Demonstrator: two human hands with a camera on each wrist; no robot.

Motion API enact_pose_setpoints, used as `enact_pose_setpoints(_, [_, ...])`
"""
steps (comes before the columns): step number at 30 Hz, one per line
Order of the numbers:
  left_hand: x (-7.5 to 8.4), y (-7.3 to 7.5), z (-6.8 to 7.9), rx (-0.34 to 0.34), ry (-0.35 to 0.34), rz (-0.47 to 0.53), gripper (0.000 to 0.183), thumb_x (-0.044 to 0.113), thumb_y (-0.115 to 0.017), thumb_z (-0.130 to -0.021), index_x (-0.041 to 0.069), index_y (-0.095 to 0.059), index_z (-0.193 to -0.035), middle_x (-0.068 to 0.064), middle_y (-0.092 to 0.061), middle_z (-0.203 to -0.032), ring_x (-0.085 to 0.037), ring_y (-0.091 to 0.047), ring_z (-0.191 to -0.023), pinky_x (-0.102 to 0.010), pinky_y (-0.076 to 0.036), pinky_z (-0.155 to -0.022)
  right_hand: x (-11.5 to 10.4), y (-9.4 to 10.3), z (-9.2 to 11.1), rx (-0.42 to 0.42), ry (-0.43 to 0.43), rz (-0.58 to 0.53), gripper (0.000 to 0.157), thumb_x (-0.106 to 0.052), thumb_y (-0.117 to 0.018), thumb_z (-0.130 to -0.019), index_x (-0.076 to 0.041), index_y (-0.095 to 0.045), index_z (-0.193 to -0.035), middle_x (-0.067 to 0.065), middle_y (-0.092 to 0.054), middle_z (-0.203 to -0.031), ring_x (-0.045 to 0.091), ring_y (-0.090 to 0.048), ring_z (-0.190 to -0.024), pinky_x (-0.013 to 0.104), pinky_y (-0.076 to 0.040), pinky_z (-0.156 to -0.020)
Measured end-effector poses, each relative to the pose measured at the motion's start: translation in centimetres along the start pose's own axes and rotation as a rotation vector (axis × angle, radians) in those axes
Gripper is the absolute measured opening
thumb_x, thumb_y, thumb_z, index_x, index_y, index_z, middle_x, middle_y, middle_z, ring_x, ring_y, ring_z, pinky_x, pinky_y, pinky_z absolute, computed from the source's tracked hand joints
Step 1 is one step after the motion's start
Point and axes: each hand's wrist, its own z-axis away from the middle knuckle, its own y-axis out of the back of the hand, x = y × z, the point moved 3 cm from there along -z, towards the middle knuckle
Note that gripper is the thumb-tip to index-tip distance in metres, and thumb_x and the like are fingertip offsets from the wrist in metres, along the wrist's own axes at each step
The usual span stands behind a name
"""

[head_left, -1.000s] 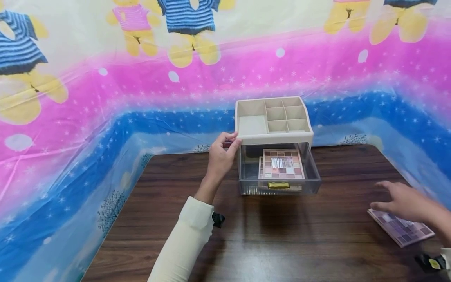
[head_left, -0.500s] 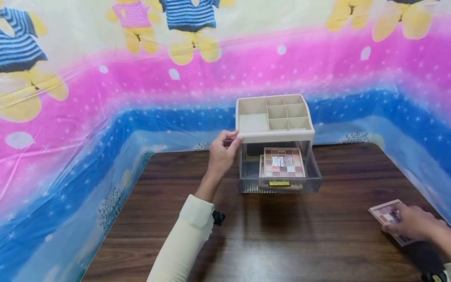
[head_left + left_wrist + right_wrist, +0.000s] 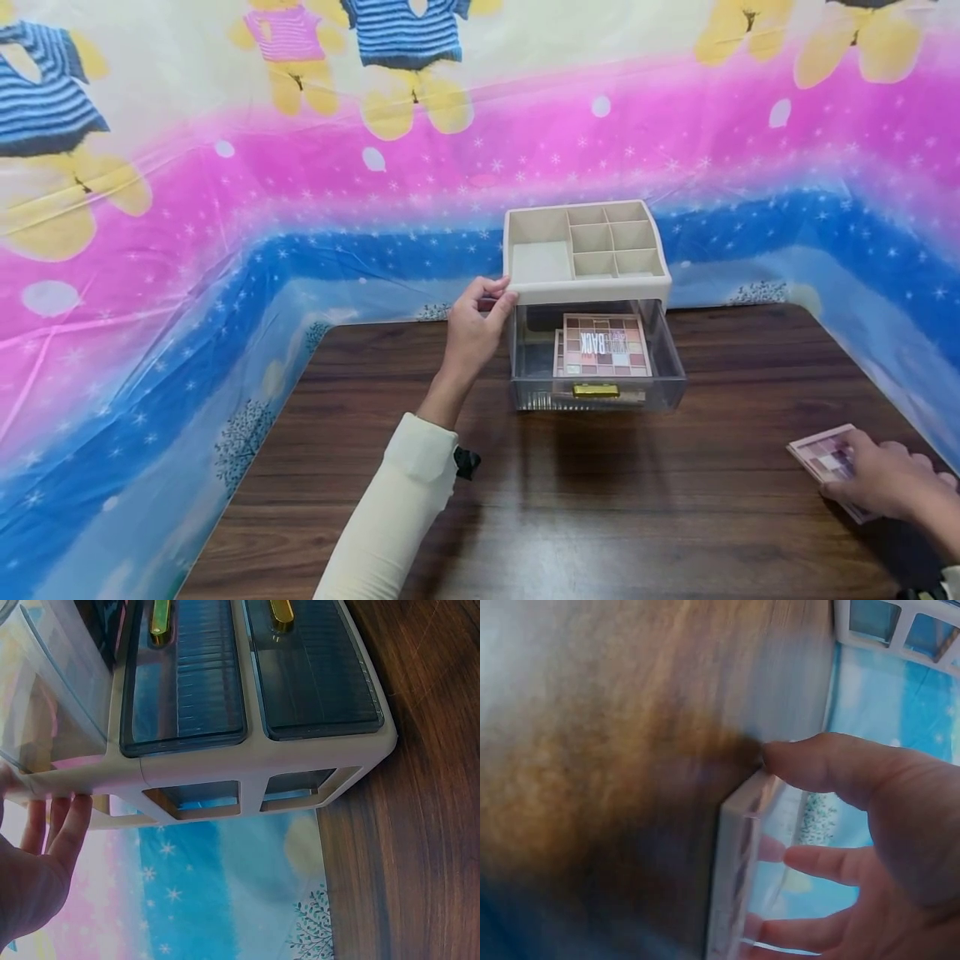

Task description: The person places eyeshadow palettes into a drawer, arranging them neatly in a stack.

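Note:
My left hand point(image 3: 474, 327) grips the front left corner of a cream cosmetics organizer point(image 3: 592, 292), thumb at the front and fingers along the side. Its clear top drawer point(image 3: 671, 367) is pulled out. Inside lies an eyeshadow palette point(image 3: 607, 354) with "BACK" lettered on it, partly covering another one. At the right of the table, my right hand point(image 3: 885, 475) grips an eyeshadow palette point(image 3: 816, 454) across its width. In the right wrist view the thumb is at the near edge of this palette point(image 3: 739, 847) and the fingers reach over its face.
Two lower drawers point(image 3: 184, 682) of the organizer are closed, with gold handles. Its top has a large compartment point(image 3: 540, 258) and several small ones. The dark wooden table point(image 3: 600, 517) runs back to a patterned cloth backdrop point(image 3: 420, 192).
My right hand has come down from above the palette at the right and taken hold of it. The left hand stays on the organizer's corner.

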Motion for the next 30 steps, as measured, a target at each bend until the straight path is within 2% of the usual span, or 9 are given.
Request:
enact_pose_setpoints(7, [-0.1,-0.3,0.0,-0.009,0.006,-0.003,0.018,0.018,-0.069,-0.098,0.001,-0.066,-0.104,-0.012,-0.072,-0.127,-0.03,-0.07,-0.098,-0.044,-0.061,-0.084,1.0,-0.3,-0.6,0.044,0.006,-0.015,0.096,-0.045,-0.087,-0.068,0.01,-0.038,-0.13,0.045,-0.045,-0.111,0.061,-0.042,-0.102,0.08,-0.033,-0.091])
enact_pose_setpoints(10, [0.0,-0.3,0.0,-0.014,0.007,-0.01,0.018,0.018,-0.069,-0.098,0.002,-0.066,-0.104,-0.012,-0.072,-0.127,-0.029,-0.07,-0.098,-0.042,-0.061,-0.084,1.5,-0.2,-1.0,0.077,0.082,-0.029,0.093,-0.045,-0.085,-0.069,0.014,-0.042,-0.128,0.042,-0.052,-0.105,0.058,-0.048,-0.098,0.072,-0.039,-0.084])
enact_pose_setpoints(13, [0.1,-0.3,0.0,-0.014,0.007,-0.006,0.018,0.019,-0.069,-0.098,0.002,-0.066,-0.104,-0.011,-0.072,-0.128,-0.028,-0.07,-0.098,-0.043,-0.061,-0.084,1.6,0.7,-1.0,0.14,0.194,-0.052,0.087,-0.044,-0.083,-0.071,0.015,-0.047,-0.123,0.032,-0.059,-0.091,0.048,-0.054,-0.084,0.058,-0.041,-0.072])
enact_pose_setpoints(15, [0.1,-0.3,0.0,-0.012,0.005,0.001,0.018,0.019,-0.069,-0.098,0.002,-0.066,-0.104,-0.011,-0.072,-0.128,-0.028,-0.07,-0.098,-0.044,-0.061,-0.084,1.4,1.7,-0.7,0.189,0.265,-0.063,0.083,-0.044,-0.083,-0.071,0.013,-0.05,-0.122,0.024,-0.06,-0.084,0.039,-0.054,-0.075,0.049,-0.039,-0.064])
enact_pose_setpoints(18, [0.2,-0.2,0.0,-0.01,0.002,0.004,0.018,0.019,-0.069,-0.098,0.002,-0.067,-0.105,-0.011,-0.072,-0.128,-0.028,-0.07,-0.098,-0.041,-0.061,-0.083,0.4,3.4,0.2,0.255,0.357,-0.068,0.083,-0.045,-0.084,-0.07,0.011,-0.052,-0.123,0.017,-0.061,-0.081,0.028,-0.05,-0.071,0.038,-0.033,-0.058])
enact_pose_setpoints(22, [0.1,-0.1,0.0,-0.009,0.008,-0.001,0.019,0.02,-0.069,-0.099,0.003,-0.067,-0.107,-0.01,-0.072,-0.128,-0.027,-0.07,-0.099,-0.036,-0.061,-0.082,-1.8,5.8,1.8,0.308,0.458,-0.077,0.084,-0.039,-0.088,-0.068,0.009,-0.054,-0.127,0.02,-0.063,-0.088,0.024,-0.05,-0.072,0.033,-0.034,-0.056])
enact_pose_setpoints(26, [0.0,0.0,0.1,-0.01,0.018,0.004,0.019,0.02,-0.069,-0.099,0.002,-0.067,-0.107,-0.011,-0.072,-0.128,-0.028,-0.069,-0.099,-0.042,-0.061,-0.084,-4.3,8.7,3.7,0.346,0.588,-0.124,0.085,-0.029,-0.091,-0.065,0.007,-0.052,-0.132,0.019,-0.062,-0.094,0.022,-0.051,-0.077,0.027,-0.038,-0.058])
enact_pose_setpoints(30, [0.0,0.0,0.1,-0.01,0.015,0.01,0.02,0.019,-0.069,-0.099,0.002,-0.067,-0.108,-0.012,-0.072,-0.126,-0.029,-0.069,-0.099,-0.042,-0.06,-0.084,-6.9,11.8,5.7,0.427,0.731,-0.179,0.085,-0.015,-0.093,-0.058,-0.003,-0.056,-0.133,0.023,-0.061,-0.11,0.025,-0.053,-0.087,0.023,-0.04,-0.06])
